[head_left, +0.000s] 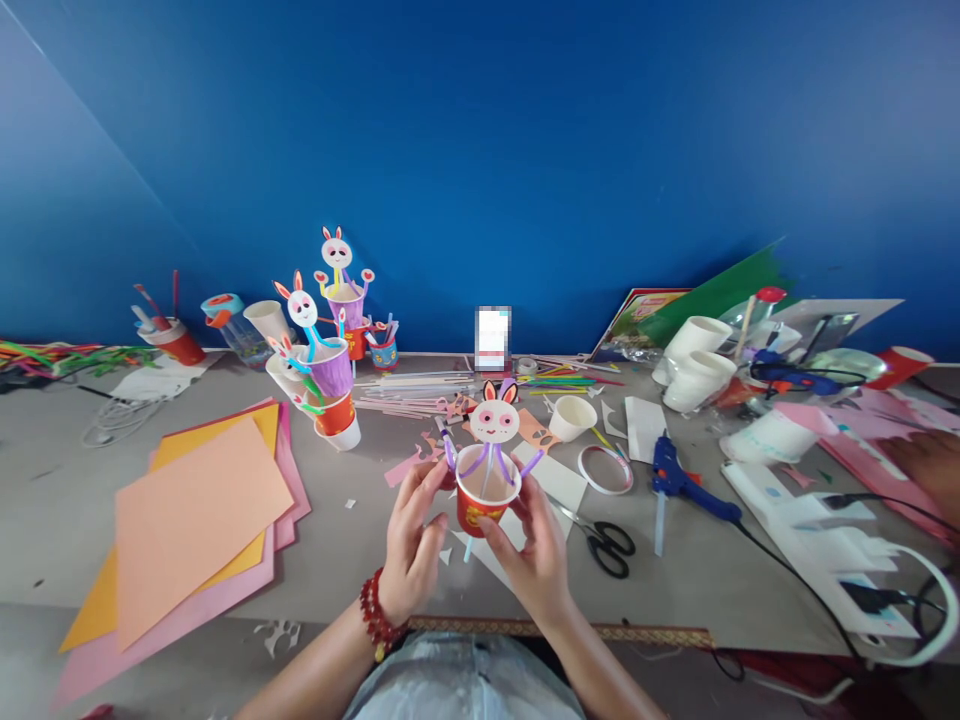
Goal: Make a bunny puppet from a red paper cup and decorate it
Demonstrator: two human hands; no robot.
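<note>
Between my hands is a red paper cup (474, 512), with a white paper rabbit head (495, 421) rising above its rim. Purple arms (532, 464) bend out over the rim on both sides, and a pale straw (469, 548) sticks out underneath. My right hand (536, 545) grips the cup, thumb on the front and fingers along the right side. The fingers of my left hand (416, 535) close on the cup's left side, by the left purple arm; its thumb stands off the cup. Just right of my right hand lie black-handled scissors (611, 548).
Finished rabbit cups (330, 370) stand at the back left, behind stacked coloured paper (202, 530). To the right lie a tape roll (605, 470), a blue glue gun (686, 480) and a corded power strip (817, 550). Another person's hand (930, 455) rests at the far right.
</note>
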